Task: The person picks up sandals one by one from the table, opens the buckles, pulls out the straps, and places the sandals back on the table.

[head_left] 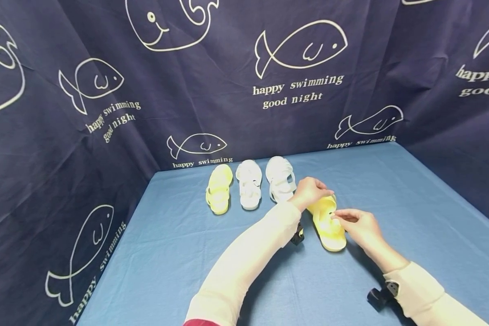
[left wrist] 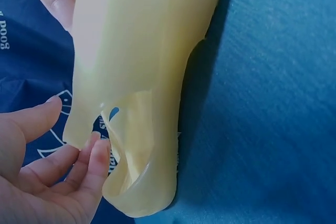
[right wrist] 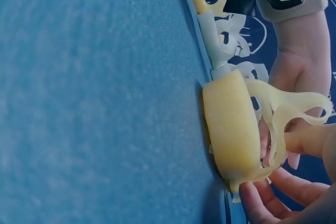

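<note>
A yellow sandal (head_left: 328,226) rests on the blue surface between both hands, its sole down. My left hand (head_left: 311,192) is at its far end; in the left wrist view, the bent left fingers (left wrist: 94,163) hold the edge beside a cut-out, thumb on the other side. From the right, my right hand (head_left: 360,226) pinches the sandal's strap. The right wrist view has the right thumb (right wrist: 307,140) against the strap loop (right wrist: 281,111), with the other fingers low by the sole. Part of the left hand is hidden behind the sandal there.
To the left stand another yellow sandal (head_left: 219,190) and two white sandals, one in the middle (head_left: 249,185) and one (head_left: 279,176) close to my left forearm. A dark blue cloth (head_left: 228,104) with fish drawings rises behind and beside the blue table (head_left: 167,253).
</note>
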The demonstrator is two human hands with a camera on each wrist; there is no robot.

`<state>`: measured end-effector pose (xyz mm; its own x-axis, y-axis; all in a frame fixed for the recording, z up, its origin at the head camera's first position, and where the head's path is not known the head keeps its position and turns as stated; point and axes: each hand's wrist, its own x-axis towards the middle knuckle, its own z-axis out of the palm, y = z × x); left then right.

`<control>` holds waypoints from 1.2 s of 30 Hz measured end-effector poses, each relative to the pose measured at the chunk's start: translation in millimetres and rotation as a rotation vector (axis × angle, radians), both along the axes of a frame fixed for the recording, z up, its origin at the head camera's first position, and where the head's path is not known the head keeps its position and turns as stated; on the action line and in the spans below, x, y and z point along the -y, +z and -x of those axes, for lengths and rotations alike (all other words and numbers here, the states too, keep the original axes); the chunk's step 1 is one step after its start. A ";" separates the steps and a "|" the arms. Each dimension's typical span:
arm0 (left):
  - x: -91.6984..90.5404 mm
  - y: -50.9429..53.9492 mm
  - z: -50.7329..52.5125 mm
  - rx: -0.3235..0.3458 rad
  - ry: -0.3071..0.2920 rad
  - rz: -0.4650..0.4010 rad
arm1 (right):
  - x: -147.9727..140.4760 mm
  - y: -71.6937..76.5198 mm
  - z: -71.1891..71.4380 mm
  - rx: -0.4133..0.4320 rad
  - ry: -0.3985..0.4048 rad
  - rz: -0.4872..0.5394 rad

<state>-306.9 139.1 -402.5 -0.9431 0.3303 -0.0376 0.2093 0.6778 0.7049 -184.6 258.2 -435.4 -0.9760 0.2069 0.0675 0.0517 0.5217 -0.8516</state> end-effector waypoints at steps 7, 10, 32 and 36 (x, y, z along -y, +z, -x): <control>0.5 2.5 -6.9 -0.025 -0.001 -0.006 | -4.8 -3.0 -1.9 0.031 -0.023 0.020; 0.8 1.6 -8.0 -0.036 0.000 -0.006 | -7.0 -3.1 -3.5 0.079 -0.024 0.043; 32.8 -5.0 -27.9 -0.052 0.033 -0.182 | -5.6 -3.1 -13.1 0.101 -0.004 0.159; 36.9 -6.9 -36.7 -0.032 0.064 -0.254 | -4.0 -3.4 -14.4 0.089 0.005 0.209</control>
<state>-270.2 102.2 -409.4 -0.9617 0.2653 0.0689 0.1965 0.4921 0.8481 -170.2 262.2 -438.8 -0.9772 0.2030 -0.0623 0.1291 0.3350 -0.9333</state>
